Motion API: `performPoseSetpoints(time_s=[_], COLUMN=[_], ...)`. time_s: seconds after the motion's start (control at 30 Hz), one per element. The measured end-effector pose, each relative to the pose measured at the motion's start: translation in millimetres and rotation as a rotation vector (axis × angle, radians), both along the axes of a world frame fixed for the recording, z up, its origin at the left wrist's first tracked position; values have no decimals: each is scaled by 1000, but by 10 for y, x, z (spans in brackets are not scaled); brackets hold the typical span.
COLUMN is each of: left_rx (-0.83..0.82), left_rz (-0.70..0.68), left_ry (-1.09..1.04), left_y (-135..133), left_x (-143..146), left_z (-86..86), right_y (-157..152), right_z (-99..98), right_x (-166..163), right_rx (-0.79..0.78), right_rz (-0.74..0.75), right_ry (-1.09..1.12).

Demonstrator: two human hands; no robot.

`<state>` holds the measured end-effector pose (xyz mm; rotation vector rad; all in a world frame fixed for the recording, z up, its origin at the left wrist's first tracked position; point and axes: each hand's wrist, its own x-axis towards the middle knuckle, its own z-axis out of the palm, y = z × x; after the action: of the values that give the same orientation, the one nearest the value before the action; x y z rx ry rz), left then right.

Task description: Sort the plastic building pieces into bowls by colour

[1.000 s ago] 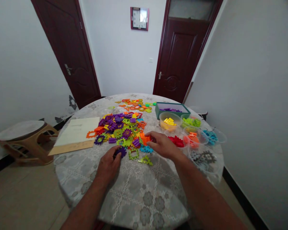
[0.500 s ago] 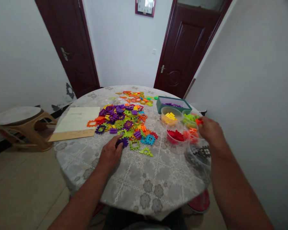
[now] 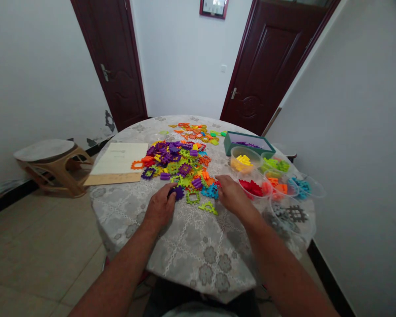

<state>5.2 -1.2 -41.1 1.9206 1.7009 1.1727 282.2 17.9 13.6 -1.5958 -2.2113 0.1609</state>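
A mixed pile of toothed plastic building pieces (image 3: 171, 165), mostly purple, green and orange, covers the middle of the table. At its near edge my left hand (image 3: 160, 204) has thumb and fingers closed around a dark purple toothed piece (image 3: 177, 193). My right hand (image 3: 232, 193) is at the pile's right edge, its fingertips pinched at a mostly hidden red toothed piece (image 3: 217, 182). A blue square piece (image 3: 210, 191) sits just left of those fingers. Between my hands lie a green square frame (image 3: 193, 197) and a green triangular piece (image 3: 208, 207).
On the right, clear bowls hold sorted pieces: yellow (image 3: 243, 163), green (image 3: 275, 164), red (image 3: 251, 187), orange (image 3: 277, 186), blue (image 3: 300, 187) and grey (image 3: 290, 215). Behind them stands a green box (image 3: 249, 143) with purple pieces. A pale board (image 3: 119, 160) lies left. More pieces (image 3: 196, 132) are scattered at the back.
My right hand has moved left from above the bowls, where it held an orange piece, to the pile's right edge. My left hand stays at the purple piece. The view has shifted.
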Motion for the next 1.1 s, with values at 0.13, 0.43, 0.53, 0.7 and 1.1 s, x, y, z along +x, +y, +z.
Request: performPoseSetpoints(time_s=[0.13, 0.43, 0.53, 0.7, 1.1], left_rx=[18, 7, 6, 6, -21], left_rz=[-18, -20, -17, 4, 27], left_ry=[-13, 2, -5, -11, -46], left_y=[5, 10, -2, -16, -38], left_x=[-1, -2, -3, -5, -1], left_z=[-19, -24, -6, 14, 19], right_y=[60, 184, 222, 201, 98], right_z=[-277, -503, -564, -590, -421], right_x=[-91, 154, 147, 112, 23], right_rx=[-124, -27, 64, -9, 71], right_rz=[-149, -105, -136, -164, -121], right_ry=[-66, 229, 128, 44, 360])
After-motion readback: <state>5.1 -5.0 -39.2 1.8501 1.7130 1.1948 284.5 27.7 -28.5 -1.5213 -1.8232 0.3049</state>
